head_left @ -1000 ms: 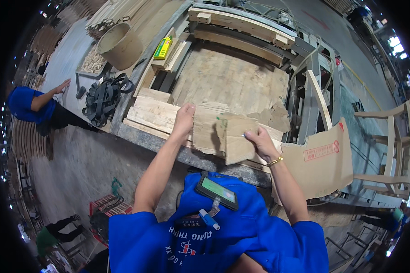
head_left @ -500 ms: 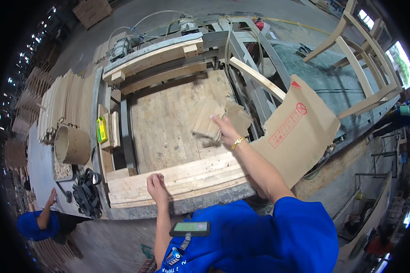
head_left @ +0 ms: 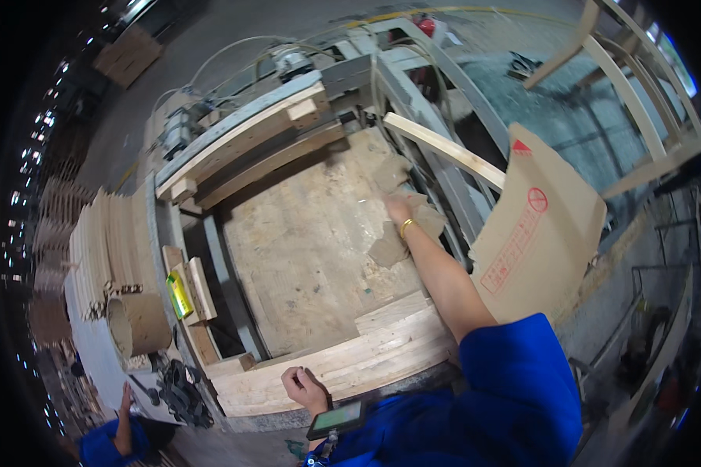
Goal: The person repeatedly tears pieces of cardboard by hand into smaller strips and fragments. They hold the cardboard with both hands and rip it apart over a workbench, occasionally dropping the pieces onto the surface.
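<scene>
Stretched out over the wooden board, my right hand [head_left: 398,208] is closed and smeared by motion, among torn brown cardboard pieces [head_left: 389,246]. Its fingertips are hidden, so whatever they grip cannot be made out. A gold bracelet [head_left: 406,226] circles that wrist. My left hand [head_left: 304,388] is loosely fisted with nothing visible in it, close to the pale wooden beams [head_left: 343,359] along the near edge. The worn board [head_left: 292,241] lies inside a metal frame and has small shiny spots near my right hand.
A large cardboard sheet [head_left: 539,226] leans at the right, beside a pale wooden strip [head_left: 444,149]. Beyond stands a wooden chair frame [head_left: 627,86]. On the left are a yellow-green box [head_left: 179,296], a cardboard tube [head_left: 139,325], stacked wood pieces [head_left: 113,241] and another person's arm [head_left: 123,424].
The flat brown piece beneath my right hand no longer shows there; the hand sits further right in the frame, by the torn cardboard. My left hand stays loosely fisted. The whole view has tilted.
</scene>
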Demonstrator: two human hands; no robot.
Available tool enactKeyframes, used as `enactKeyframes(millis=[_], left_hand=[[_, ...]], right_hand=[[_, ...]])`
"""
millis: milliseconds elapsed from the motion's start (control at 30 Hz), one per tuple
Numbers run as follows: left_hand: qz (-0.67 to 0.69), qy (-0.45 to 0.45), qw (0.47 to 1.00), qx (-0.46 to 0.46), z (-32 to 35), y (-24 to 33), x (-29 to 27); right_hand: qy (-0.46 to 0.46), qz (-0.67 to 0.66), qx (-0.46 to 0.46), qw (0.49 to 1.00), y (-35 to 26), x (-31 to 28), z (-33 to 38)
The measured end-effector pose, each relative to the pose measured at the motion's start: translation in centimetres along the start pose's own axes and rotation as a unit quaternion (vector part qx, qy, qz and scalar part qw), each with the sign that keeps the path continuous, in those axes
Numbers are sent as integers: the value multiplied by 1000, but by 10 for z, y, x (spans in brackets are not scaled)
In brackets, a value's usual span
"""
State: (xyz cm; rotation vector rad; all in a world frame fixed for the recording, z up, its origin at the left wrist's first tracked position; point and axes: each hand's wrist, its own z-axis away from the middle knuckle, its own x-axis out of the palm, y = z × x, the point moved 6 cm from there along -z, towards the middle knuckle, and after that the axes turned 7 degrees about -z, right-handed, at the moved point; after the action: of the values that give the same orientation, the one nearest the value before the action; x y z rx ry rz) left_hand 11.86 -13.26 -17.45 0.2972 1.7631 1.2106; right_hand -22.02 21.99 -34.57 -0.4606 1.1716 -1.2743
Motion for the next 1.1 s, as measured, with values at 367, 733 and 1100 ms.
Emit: enactKeyframes(millis=[367,733,1100], left_hand=[[16,-219,966,133,-17,53,71],[-46,-504,830,233,93,185,279],[-63,-716,675,168,89,254,254]], right_hand=[[320,-7,-95,943,22,-269,292],[431,-229,51,871,187,-289,372],[268,-267,53,924,165,-307,410]])
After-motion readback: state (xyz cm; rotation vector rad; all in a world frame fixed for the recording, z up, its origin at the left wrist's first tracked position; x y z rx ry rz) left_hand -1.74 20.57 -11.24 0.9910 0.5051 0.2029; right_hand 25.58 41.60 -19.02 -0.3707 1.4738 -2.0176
